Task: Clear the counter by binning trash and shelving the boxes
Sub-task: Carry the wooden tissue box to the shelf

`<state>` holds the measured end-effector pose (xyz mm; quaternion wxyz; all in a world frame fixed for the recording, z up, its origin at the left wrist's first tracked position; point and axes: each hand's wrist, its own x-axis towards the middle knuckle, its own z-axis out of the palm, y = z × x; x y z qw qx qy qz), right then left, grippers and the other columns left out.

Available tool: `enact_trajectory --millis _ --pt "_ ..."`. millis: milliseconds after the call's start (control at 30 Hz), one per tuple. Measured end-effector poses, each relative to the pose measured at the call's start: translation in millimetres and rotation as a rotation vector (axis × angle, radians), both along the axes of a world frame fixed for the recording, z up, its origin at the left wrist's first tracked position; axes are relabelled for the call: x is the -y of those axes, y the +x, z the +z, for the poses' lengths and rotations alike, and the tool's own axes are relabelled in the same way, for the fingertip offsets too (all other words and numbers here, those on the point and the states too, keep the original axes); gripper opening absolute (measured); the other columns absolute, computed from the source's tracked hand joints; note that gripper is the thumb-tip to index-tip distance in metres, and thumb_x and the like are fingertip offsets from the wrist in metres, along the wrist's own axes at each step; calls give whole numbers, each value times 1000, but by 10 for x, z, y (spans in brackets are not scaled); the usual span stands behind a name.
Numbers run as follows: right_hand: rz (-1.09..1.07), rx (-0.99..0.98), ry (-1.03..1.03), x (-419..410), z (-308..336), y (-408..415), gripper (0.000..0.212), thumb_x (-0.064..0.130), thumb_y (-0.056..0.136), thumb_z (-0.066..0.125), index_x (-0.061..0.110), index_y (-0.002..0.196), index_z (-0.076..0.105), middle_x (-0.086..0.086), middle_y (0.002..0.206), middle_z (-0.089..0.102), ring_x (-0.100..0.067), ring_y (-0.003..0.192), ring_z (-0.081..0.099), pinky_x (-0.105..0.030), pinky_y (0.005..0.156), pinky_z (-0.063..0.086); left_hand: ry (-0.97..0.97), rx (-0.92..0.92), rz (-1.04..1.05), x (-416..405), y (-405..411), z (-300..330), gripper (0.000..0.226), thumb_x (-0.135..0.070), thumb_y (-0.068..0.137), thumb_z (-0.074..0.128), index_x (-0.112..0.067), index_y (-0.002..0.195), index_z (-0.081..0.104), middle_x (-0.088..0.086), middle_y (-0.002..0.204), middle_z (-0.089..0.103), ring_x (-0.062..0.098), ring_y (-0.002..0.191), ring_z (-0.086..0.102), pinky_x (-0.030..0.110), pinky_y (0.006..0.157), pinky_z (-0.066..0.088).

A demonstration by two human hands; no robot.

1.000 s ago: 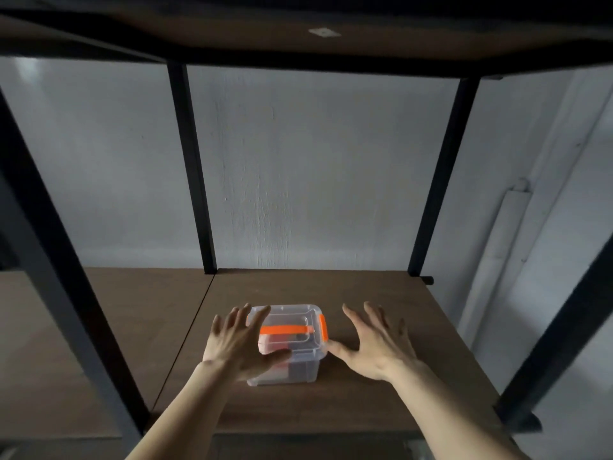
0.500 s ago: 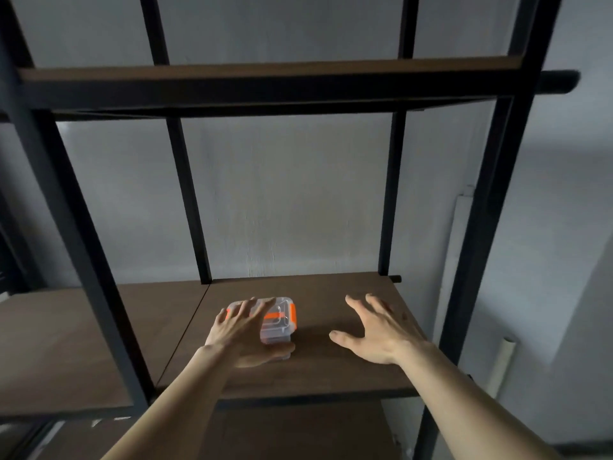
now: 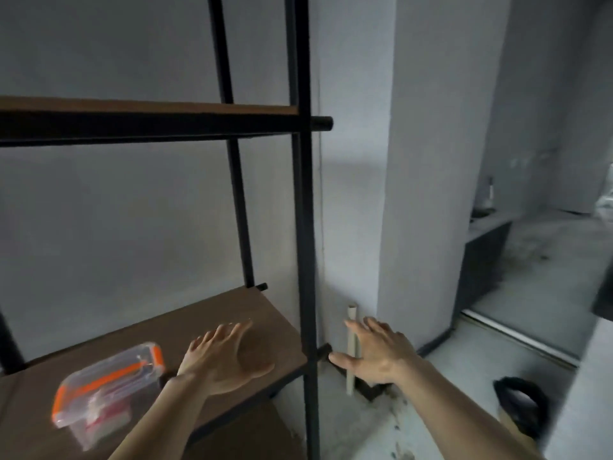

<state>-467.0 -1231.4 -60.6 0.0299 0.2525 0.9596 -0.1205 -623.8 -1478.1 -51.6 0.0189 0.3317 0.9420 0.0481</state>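
A black metal shelving frame [image 3: 303, 227] with brown wooden boards [image 3: 232, 313] is set against a plain grey wall [image 3: 116, 210]. A grey pillar [image 3: 428, 161] is seen beside it, with a pale pipe [image 3: 351, 353] standing in the corner. The stained concrete floor [image 3: 381, 426] is dimly lit. A dark low cabinet [image 3: 481, 260] is glimpsed beyond.

Dim, grey, flat light; brightest on the floor [image 3: 547, 260] far right. Motion blur smears the clear box [image 3: 109, 390]. Shelf posts [image 3: 306, 227] bow from wide-angle distortion.
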Motion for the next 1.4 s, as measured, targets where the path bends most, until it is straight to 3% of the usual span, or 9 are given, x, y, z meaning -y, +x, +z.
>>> enact_trajectory --millis 267,433,600,800,933,1033,1200,1400 --pt "-372 44 10 -522 -165 1751 95 85 78 35 35 156 12 -3 165 18 -29 150 20 -53 117 24 19 130 -415 -1343 911 -259 107 -90 69 44 -37 157 11 -5 164 24 23 148 27 44 120 23" --pt "-597 20 53 -895 -99 3067 90 83 80 35 37 154 15 -2 163 23 -30 148 24 -53 116 27 15 138 -613 -2345 1912 -258 107 -90 68 44 -41 156 9 -7 164 21 23 149 25 44 120 20" --pt "-825 -26 90 -1292 -2 4394 91 83 80 35 39 156 11 -2 167 15 -31 152 18 -56 120 21 50 104 -794 -3287 3113 -65 103 -87 70 46 -40 156 13 -9 163 24 20 147 28 40 117 24" --pt "-1020 -38 129 -1732 206 5682 89 80 83 34 37 157 7 -3 167 12 -28 153 13 -53 122 16 141 170 -966 -4221 4373 217 109 -93 63 44 -44 155 12 -10 163 24 20 148 27 45 117 29" --pt "-1089 -76 144 -2020 250 6195 88 79 84 33 36 157 8 -3 167 12 -28 153 13 -51 122 16 244 335 -1025 -4721 4975 287 108 -93 62 46 -46 154 15 -9 162 27 20 148 28 42 116 31" --pt "-1129 -162 137 -2322 232 6400 87 82 84 28 37 156 12 -1 167 13 -27 153 16 -50 122 20 350 588 -1026 -5116 5263 265 106 -91 61 53 -48 152 18 -5 162 26 19 148 29 41 116 32" --pt "-1171 -453 73 -3012 180 6506 87 83 82 29 38 156 17 3 166 18 -25 152 21 -50 118 30 547 963 -960 -5887 5589 227 86 -68 78 65 -43 151 26 -3 161 30 17 146 33 37 109 33" --pt "-1247 -866 -83 -4132 222 6490 87 84 74 38 46 152 25 -2 164 23 -31 150 25 -56 118 29 632 1223 -921 -7058 5823 223 82 -65 81 59 -38 152 28 -4 159 34 17 144 35 39 110 31"
